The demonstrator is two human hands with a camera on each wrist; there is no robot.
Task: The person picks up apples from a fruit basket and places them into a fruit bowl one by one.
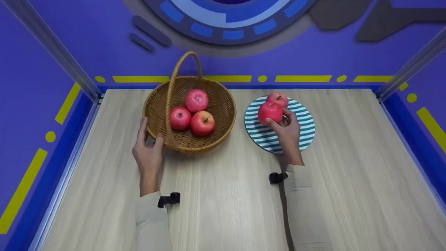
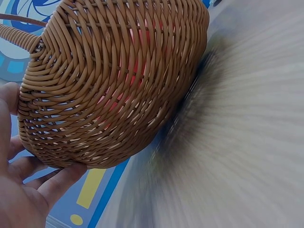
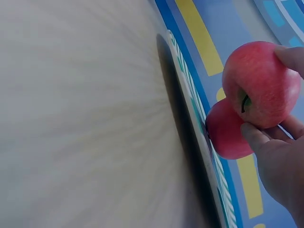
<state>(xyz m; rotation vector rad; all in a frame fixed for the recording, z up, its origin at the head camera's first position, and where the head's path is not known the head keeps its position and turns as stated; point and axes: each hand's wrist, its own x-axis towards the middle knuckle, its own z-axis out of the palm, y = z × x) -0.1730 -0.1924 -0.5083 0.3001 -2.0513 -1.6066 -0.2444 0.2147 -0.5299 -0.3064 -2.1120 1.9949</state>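
Note:
A brown wicker basket [image 1: 224,129] with a tall arched handle stands at the back left, with three red apples inside. At its near left edge is my left hand [image 1: 148,153]; its fairly straight fingers touch the outer wall and its thumb is at the rim. The left wrist view shows the fingertips [image 2: 71,173] against the woven side [image 2: 109,85]. My right hand [image 1: 289,130] grips a red apple [image 1: 270,113] between thumb and fingers, over a round plate [image 1: 256,134] with teal and white stripes. Another apple [image 1: 277,98] sits on the plate, partly hidden behind the held one.
Both stand on a pale wood-grain table [image 1: 223,202]. A blue back panel [image 1: 244,66] with yellow dashes rises close behind the basket and plate. Side panels with metal corner posts [image 1: 414,62] enclose the left and right.

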